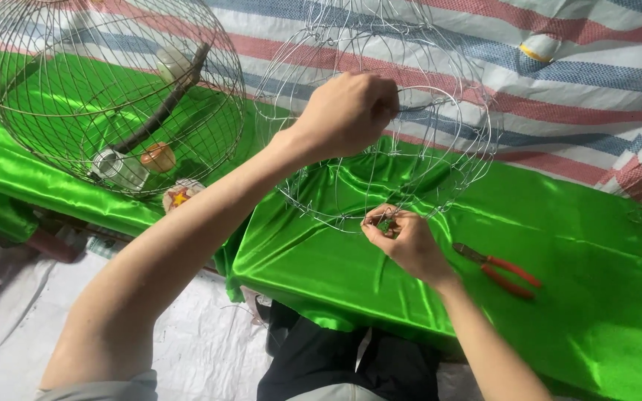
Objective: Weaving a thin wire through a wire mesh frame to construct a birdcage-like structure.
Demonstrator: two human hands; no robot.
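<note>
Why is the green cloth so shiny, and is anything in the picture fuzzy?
Head view: the shiny green satin cloth throws back white streaks of glare along its folds; the thin unfinished wire cage frame nearly vanishes against the striped tarp; the left hand and right hand look fairly sharp; the red-handled pliers cast hardly any shadow.

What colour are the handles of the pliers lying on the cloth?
Red, on the pliers lying on the green cloth; the head view shows them clearly.

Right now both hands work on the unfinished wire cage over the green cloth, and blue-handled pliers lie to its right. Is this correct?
Not quite: the pliers have red handles, not blue, as the head view shows. The rest holds: left hand and right hand work on the unfinished wire cage over the green cloth.
</note>
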